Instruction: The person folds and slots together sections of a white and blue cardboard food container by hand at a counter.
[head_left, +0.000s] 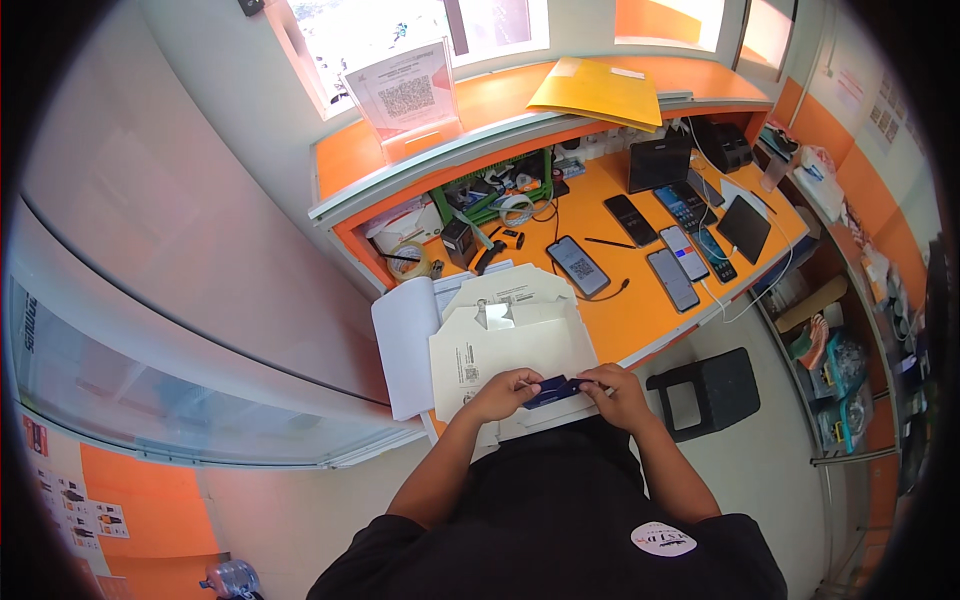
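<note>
A small dark blue packet is held between both hands near the desk's front edge, close to my body. My left hand pinches its left end with thumb and fingers. At the other end my right hand grips it the same way. The packet looks like two flat parts at a slight angle; its exact kind is too small to tell. Beneath and beyond the hands lies an opened white cardboard box with its flaps spread out and printed labels on it. A stack of white paper is left of the box.
Several phones, among them a black-framed phone, lie across the orange desk with cables. A green basket of small items and a tape roll sit toward the back left. A black stool stands right; a yellow envelope rests on the upper ledge.
</note>
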